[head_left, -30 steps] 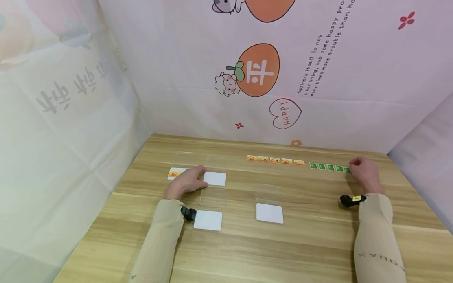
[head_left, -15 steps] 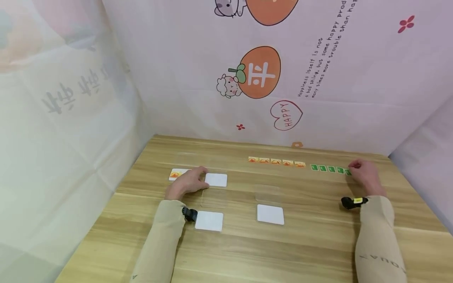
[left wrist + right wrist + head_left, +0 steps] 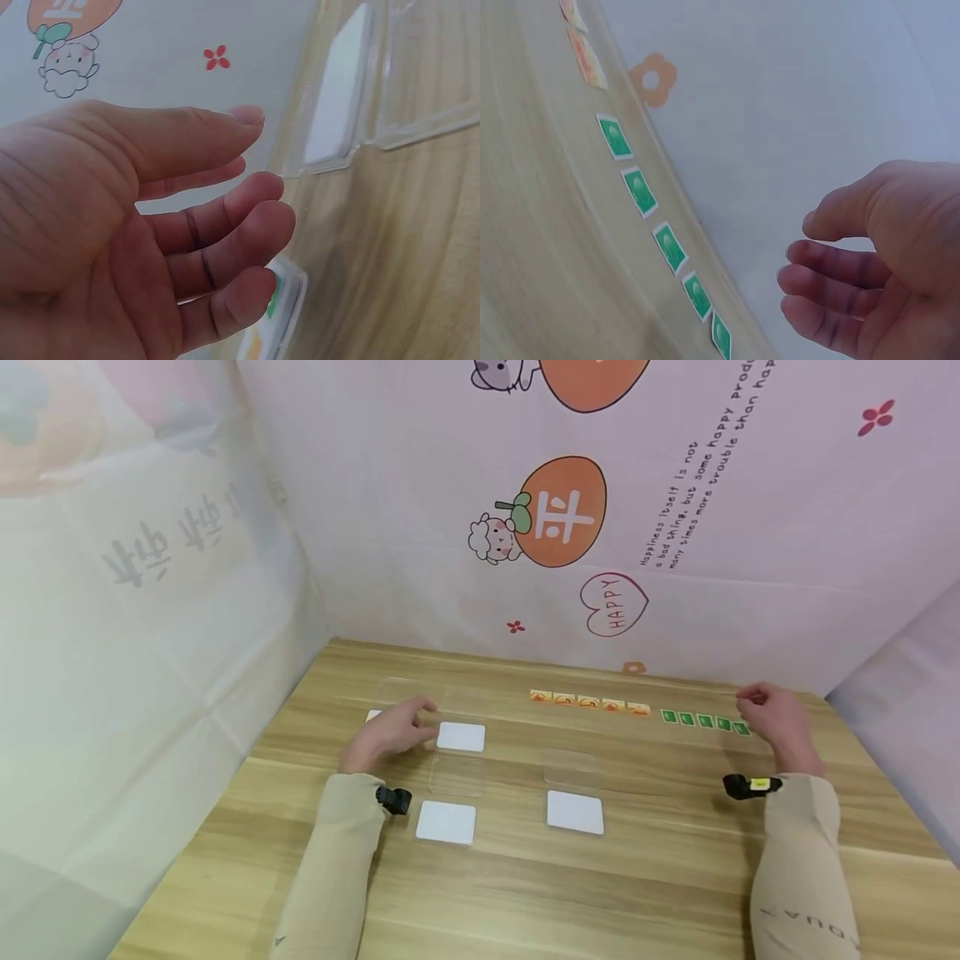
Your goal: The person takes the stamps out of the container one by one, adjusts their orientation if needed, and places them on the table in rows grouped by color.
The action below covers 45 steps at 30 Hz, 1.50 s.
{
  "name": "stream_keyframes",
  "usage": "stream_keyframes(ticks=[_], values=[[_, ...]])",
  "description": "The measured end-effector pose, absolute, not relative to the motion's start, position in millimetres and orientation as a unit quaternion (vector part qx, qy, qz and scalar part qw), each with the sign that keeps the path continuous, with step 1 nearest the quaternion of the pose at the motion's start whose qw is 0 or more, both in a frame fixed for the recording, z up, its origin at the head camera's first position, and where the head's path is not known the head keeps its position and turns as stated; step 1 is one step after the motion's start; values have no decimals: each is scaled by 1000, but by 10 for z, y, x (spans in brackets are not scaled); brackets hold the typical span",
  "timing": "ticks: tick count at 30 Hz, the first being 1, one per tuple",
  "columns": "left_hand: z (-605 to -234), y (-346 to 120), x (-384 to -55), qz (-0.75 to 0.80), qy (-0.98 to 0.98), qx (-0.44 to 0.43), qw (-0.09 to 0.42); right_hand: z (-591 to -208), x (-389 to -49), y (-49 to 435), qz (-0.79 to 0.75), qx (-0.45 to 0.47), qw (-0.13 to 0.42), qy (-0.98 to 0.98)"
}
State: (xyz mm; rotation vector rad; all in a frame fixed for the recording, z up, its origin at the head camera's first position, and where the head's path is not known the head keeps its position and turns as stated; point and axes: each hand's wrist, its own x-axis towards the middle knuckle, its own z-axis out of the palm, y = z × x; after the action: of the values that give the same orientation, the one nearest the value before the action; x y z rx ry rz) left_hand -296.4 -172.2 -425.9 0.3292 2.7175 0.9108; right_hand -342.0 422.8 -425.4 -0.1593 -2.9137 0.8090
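My left hand (image 3: 392,731) hovers over the left part of the table, thumb and fingers apart and nothing between them. Just right of its fingertips lies a white card (image 3: 461,737) in a clear plastic case. Under the hand, mostly hidden, is another cased card with a green and orange print, partly showing in the left wrist view (image 3: 274,315). At the far right, my right hand (image 3: 777,720) hangs loosely curled in the air, holding nothing, beside the last of several small green stamps (image 3: 705,721). The stamps lie in a row, the last one tilted against its neighbour.
A row of small orange stamps (image 3: 588,702) continues left of the green ones. Two more white cards, a left one (image 3: 446,822) and a right one (image 3: 575,812), lie nearer me beside clear case lids (image 3: 572,768). A printed cloth wall (image 3: 420,602) borders the table's back.
My right hand has risen slightly off the last green stamp, which now shows whole. My left hand has lifted and drawn a little left, away from the white card.
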Motion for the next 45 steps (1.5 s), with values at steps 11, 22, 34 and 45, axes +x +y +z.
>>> stream_keyframes(ticks=[11,22,34,45], values=[[-4164,-1760,-2959,332,929,112,119,-4166,-3368,4086,267,-27,61,-961],[-4013,-1697,-2913,324,929,163,72,-4032,-3261,3839,257,10,58,-965],[-4047,-1994,-2883,295,942,142,72,-4007,-3314,3364,235,92,57,-966],[-4088,-2344,-2878,265,953,133,62,-3931,-3327,2941,201,128,29,-971]])
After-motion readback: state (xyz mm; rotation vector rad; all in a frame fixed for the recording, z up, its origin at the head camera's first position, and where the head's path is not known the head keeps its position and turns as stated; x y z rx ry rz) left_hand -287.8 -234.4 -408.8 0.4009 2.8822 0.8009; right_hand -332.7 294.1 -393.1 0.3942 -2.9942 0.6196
